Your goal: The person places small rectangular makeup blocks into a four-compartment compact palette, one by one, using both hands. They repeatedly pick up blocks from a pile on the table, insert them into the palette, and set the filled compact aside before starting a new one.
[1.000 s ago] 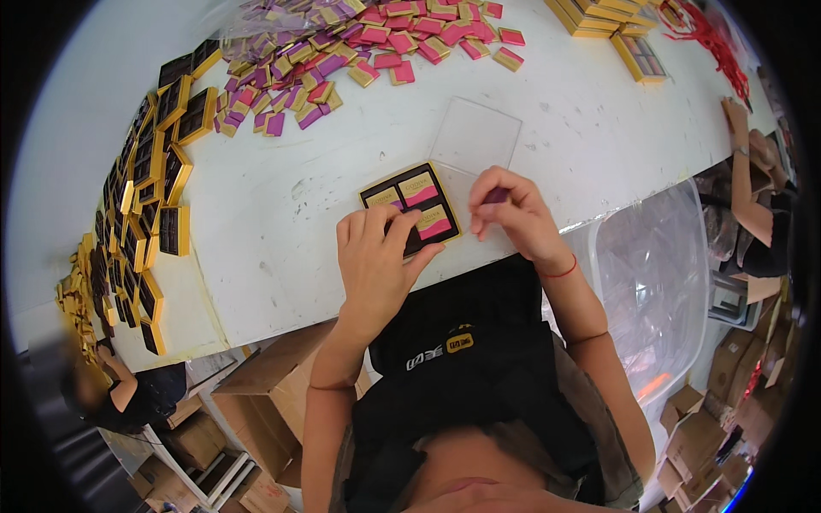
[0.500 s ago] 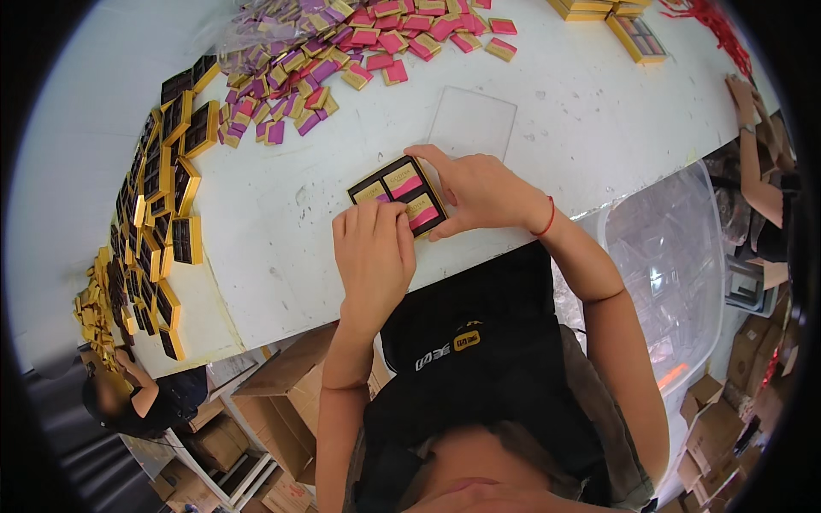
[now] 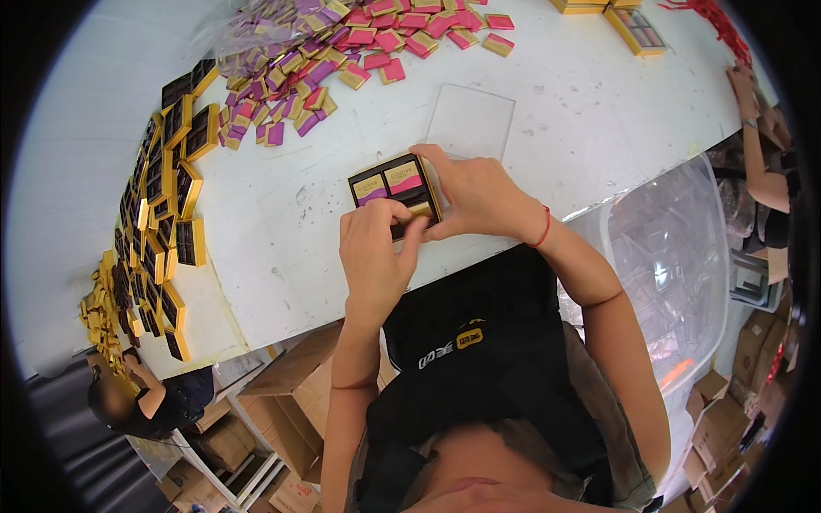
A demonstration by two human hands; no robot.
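A small four-compartment box [image 3: 412, 197], dark inside with a gold rim, lies on the table in front of me. A gold-and-purple wrapped chocolate [image 3: 369, 187] sits in its upper left compartment, a gold-and-pink one [image 3: 402, 177] in the upper right. My left hand [image 3: 373, 256] pinches another wrapped chocolate [image 3: 418, 210], tilted in the lower right compartment; its fingers hide much of the lower left one. Thumb and fingers of my right hand [image 3: 483, 195] grip the box's right side. Beyond the box lies a clear plastic lid [image 3: 472, 120].
A heap of pink, purple and gold wrapped chocolates [image 3: 342, 60] spreads at the back. Dark-and-gold boxes [image 3: 175, 179] are piled on the left. A filled box [image 3: 634, 31] stands far right. A bin of clear plastic [image 3: 658, 256] is beside the table. Co-workers' arms [image 3: 757, 162] show at both sides.
My left fingers have shifted onto the lower right chocolate, which lay flat and now tilts. The box has turned slightly, while my right hand stays at its side.
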